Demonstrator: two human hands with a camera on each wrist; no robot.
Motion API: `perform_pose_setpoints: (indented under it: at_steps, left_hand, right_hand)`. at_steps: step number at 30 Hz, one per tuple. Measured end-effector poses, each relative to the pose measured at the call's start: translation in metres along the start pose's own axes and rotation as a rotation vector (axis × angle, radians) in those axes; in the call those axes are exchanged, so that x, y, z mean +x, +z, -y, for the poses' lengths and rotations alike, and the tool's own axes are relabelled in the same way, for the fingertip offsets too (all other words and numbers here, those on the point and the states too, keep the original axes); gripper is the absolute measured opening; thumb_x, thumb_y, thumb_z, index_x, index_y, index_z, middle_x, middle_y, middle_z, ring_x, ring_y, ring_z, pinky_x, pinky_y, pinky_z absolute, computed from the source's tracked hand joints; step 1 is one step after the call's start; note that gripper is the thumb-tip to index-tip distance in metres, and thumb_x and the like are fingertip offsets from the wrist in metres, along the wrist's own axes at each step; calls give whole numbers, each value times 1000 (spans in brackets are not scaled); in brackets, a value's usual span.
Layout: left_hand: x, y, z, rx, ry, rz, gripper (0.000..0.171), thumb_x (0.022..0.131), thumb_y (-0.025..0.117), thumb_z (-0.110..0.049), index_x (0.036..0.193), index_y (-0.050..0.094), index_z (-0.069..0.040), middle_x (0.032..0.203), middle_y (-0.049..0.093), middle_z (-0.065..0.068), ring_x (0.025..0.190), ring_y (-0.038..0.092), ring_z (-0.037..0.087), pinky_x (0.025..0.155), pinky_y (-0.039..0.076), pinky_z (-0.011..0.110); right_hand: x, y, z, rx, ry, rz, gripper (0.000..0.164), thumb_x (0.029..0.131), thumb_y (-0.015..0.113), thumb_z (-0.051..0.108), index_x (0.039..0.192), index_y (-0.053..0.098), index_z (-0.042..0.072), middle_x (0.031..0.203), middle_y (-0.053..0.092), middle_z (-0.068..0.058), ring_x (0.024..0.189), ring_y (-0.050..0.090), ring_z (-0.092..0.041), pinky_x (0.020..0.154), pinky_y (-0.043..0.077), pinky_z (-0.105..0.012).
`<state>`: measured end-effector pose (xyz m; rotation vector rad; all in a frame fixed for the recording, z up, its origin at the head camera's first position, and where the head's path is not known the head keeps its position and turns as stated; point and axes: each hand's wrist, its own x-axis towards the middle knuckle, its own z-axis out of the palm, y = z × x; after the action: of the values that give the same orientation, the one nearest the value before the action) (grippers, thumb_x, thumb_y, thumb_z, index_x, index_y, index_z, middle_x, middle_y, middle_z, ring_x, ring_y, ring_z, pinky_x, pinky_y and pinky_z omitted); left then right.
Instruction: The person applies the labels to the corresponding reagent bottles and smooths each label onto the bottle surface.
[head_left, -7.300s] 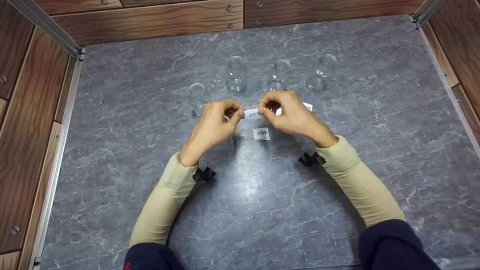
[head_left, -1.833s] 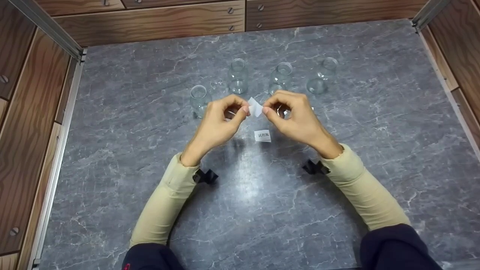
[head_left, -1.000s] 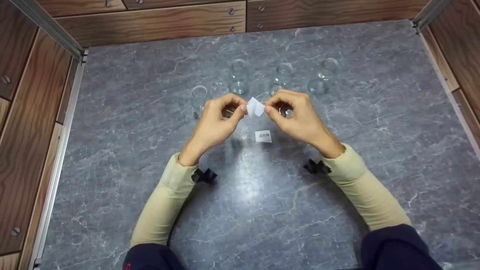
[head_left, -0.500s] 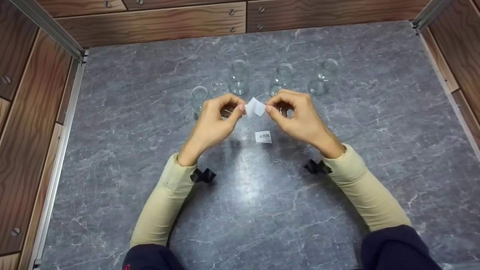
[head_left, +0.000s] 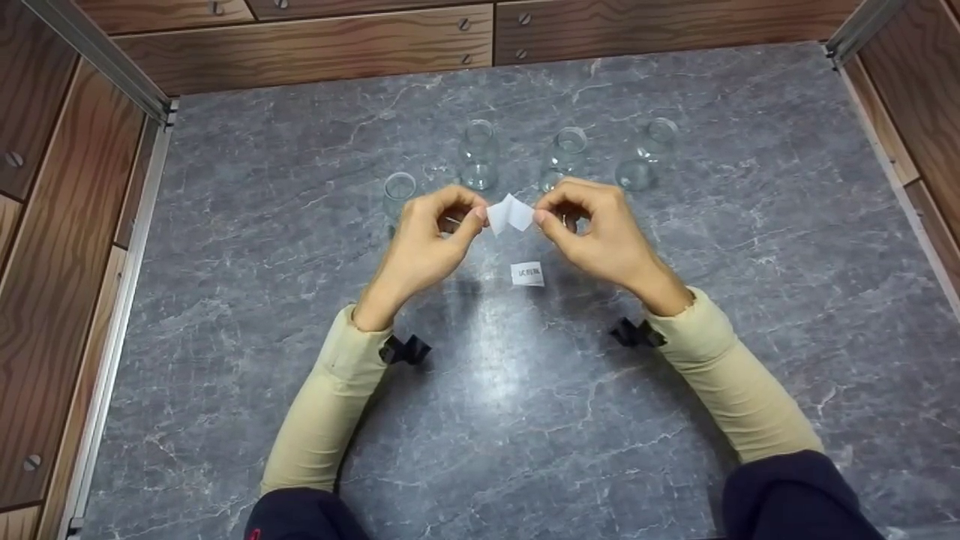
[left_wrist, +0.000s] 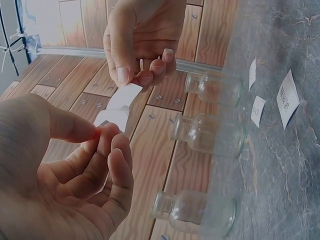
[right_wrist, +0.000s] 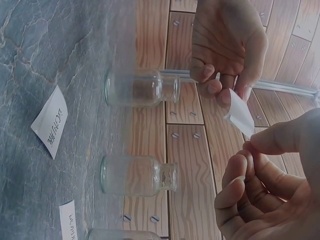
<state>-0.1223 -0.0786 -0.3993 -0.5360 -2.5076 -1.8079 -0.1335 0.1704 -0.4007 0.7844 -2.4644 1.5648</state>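
Note:
Both hands hold one small white paper label (head_left: 517, 213) above the table, one at each end. My left hand (head_left: 427, 244) pinches its left end between thumb and forefinger; my right hand (head_left: 596, 234) pinches the right end the same way. Blank white faces meet at a raised fold in the middle of the label. Below the hands, another label (head_left: 527, 274) with handwritten characters lies on the grey marbled table (head_left: 495, 450). In the left wrist view, two smaller-looking labels, one (left_wrist: 257, 111) nearer and one (left_wrist: 252, 74) farther, also lie on the table.
Clear glass bottles stand uncapped beyond the hands: one at left (head_left: 400, 187), partly behind my left hand, then one at centre (head_left: 478, 154), another (head_left: 568, 154) behind my right hand and one at right (head_left: 649, 157). Wood-patterned panels (head_left: 315, 52) enclose the table.
Earlier the held label showed its writing; now blank faces and a fold show. Over the last second or two the hands have drawn slightly apart, and more of the white shows between them.

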Motion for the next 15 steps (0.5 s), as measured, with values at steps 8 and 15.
perform_pose_setpoints:
  at_steps: [8, 15]
  left_hand:
    - [0, -2, 0, 8, -11, 0, 12, 103, 64, -6, 105, 75, -1, 94, 75, 8, 83, 69, 15, 79, 64, 36]
    - [0, -3, 0, 0, -10, -11, 13, 103, 64, -5, 106, 75, 0, 94, 76, 9, 83, 69, 15, 81, 64, 43]
  right_hand:
    - [0, -1, -2, -7, -11, -8, 7, 93, 74, -4, 93, 78, 2, 81, 68, -1, 69, 58, -12, 60, 48, -21]
    - [0, -2, 0, -2, 0, -8, 7, 93, 74, -4, 93, 78, 1, 82, 69, -1, 70, 57, -12, 61, 48, -21]
